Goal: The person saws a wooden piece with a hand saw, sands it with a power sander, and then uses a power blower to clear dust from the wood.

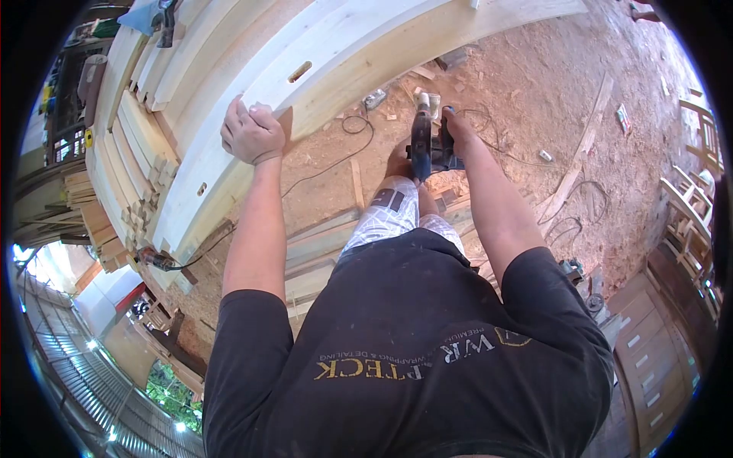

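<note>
My left hand (pixel 253 133) rests on the edge of a long pale wooden board (pixel 267 84), its fingers bent over the top and pressed against the wood. Two oval slots are cut through this board, one above the hand and one below it. My right hand (pixel 452 126) is wrapped round the handle of a dark power tool (pixel 424 149), which hangs low beside my knee, apart from the board. Some of the right fingers are hidden behind the handle.
Stacked wooden pieces (pixel 126 153) lie at the left, with another power tool (pixel 156 259) near their lower end. Cables (pixel 328 164) and wood strips (pixel 586 145) lie across the dusty floor (pixel 527 69). Wooden chair frames (pixel 691 202) stand at the far right.
</note>
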Demonstrator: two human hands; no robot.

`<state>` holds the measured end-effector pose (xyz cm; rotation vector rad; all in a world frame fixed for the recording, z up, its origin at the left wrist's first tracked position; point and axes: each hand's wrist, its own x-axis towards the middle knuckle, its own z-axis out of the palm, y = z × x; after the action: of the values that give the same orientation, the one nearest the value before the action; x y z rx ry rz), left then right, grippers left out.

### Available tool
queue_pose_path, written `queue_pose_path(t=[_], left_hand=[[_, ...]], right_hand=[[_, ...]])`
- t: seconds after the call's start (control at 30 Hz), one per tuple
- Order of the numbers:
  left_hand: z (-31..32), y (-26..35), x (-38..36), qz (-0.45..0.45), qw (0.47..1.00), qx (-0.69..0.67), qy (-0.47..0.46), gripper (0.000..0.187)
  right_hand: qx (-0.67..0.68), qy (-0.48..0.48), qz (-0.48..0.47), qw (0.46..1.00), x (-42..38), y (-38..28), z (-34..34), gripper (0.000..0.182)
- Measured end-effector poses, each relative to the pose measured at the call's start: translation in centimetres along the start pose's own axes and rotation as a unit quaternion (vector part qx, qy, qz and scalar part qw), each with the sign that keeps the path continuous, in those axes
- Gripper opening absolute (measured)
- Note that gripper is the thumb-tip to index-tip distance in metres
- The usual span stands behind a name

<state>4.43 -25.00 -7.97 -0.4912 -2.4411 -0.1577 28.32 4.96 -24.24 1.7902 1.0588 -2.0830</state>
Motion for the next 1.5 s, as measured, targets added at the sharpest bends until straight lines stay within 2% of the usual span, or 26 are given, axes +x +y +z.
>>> queue_pose_path(t=[0.13, 0.2, 0.27, 0.33, 0.37, 0.43, 0.47, 0.53, 0.57, 0.63, 0.67, 0.73, 0.8, 0.87, 0.93, 1.0, 1.03, 1.17, 1.3, 1.37, 1.5], left_hand=[[-0.1, 0.3, 0.0, -0.002, 1.000, 0.002, 0.003, 0.043], [-0.2, 0.2, 0.1, -0.003, 1.000, 0.000, 0.000, 0.043], [-0.4, 0.2, 0.0, -0.002, 1.000, -0.001, -0.019, 0.044], [-0.1, 0.2, 0.0, -0.004, 1.000, -0.002, -0.018, 0.044], [-0.1, 0.2, 0.0, -0.006, 1.000, -0.002, -0.016, 0.044], [-0.2, 0.2, 0.0, 0.000, 1.000, -0.004, -0.005, 0.043], [-0.2, 0.3, 0.0, 0.004, 1.000, -0.009, 0.007, 0.043], [-0.2, 0.2, 0.1, 0.007, 1.000, -0.006, 0.000, 0.043], [-0.3, 0.2, 0.0, 0.010, 1.000, -0.004, -0.009, 0.043], [-0.2, 0.1, -0.2, 0.007, 1.000, -0.008, -0.017, 0.043], [-0.1, 0.0, -0.1, 0.002, 1.000, -0.008, -0.025, 0.043], [-0.1, -0.1, -0.2, 0.005, 1.000, -0.006, -0.017, 0.042], [-0.1, 0.2, -0.2, 0.007, 1.000, -0.009, -0.012, 0.042], [-0.4, 0.4, -0.1, -0.004, 1.000, -0.012, -0.015, 0.041], [-0.6, 0.3, -0.1, 0.008, 1.000, -0.010, -0.019, 0.041], [-0.6, 0.3, 0.0, 0.023, 0.999, -0.008, -0.023, 0.041], [-0.6, 0.3, -0.1, 0.023, 1.000, -0.009, -0.017, 0.040], [0.0, -0.3, -0.2, 0.039, 0.999, -0.005, 0.001, 0.040], [-0.7, 0.4, 0.0, 0.023, 0.999, -0.033, -0.006, 0.038], [-0.7, 0.4, 0.0, 0.036, 0.999, -0.004, -0.006, 0.039], [-0.5, 0.3, 0.0, 0.041, 0.999, -0.004, 0.000, 0.038]], right_hand=[[-0.013, 0.007, -0.015, 1.000, 1.3, 0.2, -1.6, 0.037], [-0.077, -0.007, -0.007, 0.997, 0.9, 0.1, -2.6, 0.043], [-0.082, -0.002, -0.025, 0.996, 0.2, 0.3, -3.0, 0.044], [-0.219, 0.023, -0.044, 0.975, -0.1, 0.3, -3.3, 0.049], [-0.219, 0.022, -0.044, 0.974, -0.3, 0.2, -3.5, 0.049], [-0.388, 0.044, -0.062, 0.919, -0.9, -0.5, -3.9, 0.054], [-0.386, 0.044, -0.062, 0.919, -1.2, -0.9, -4.1, 0.054], [-0.505, 0.056, -0.101, 0.855, -1.5, -1.3, -4.6, 0.060], [-0.504, 0.057, -0.098, 0.856, -1.8, -1.1, -4.8, 0.060], [-0.556, 0.029, -0.142, 0.819, -2.6, -1.3, -5.2, 0.062], [-0.555, 0.031, -0.142, 0.819, -3.1, -1.8, -5.8, 0.062], [-0.577, -0.039, -0.087, 0.811, -5.7, -2.9, -6.9, 0.071], [-0.574, -0.046, -0.079, 0.814, -7.7, -3.1, -8.7, 0.067], [-0.576, -0.097, -0.038, 0.811, -10.1, -3.2, -10.4, 0.058], [-0.561, -0.070, -0.050, 0.823, -10.4, -2.1, -12.7, 0.054], [-0.575, -0.140, -0.078, 0.802, -10.3, -1.4, -14.9, 0.059], [-0.633, -0.130, -0.127, 0.752, -10.4, -1.1, -15.8, 0.063], [-0.631, -0.157, -0.161, 0.742, -12.0, -0.2, -17.9, 0.068], [-0.653, -0.092, -0.177, 0.731, -12.0, 1.0, -15.4, 0.062], [-0.707, -0.070, -0.109, 0.695, -12.6, 0.8, -13.2, 0.057], [-0.727, -0.013, -0.084, 0.681, -10.4, 3.8, -11.3, 0.042]])
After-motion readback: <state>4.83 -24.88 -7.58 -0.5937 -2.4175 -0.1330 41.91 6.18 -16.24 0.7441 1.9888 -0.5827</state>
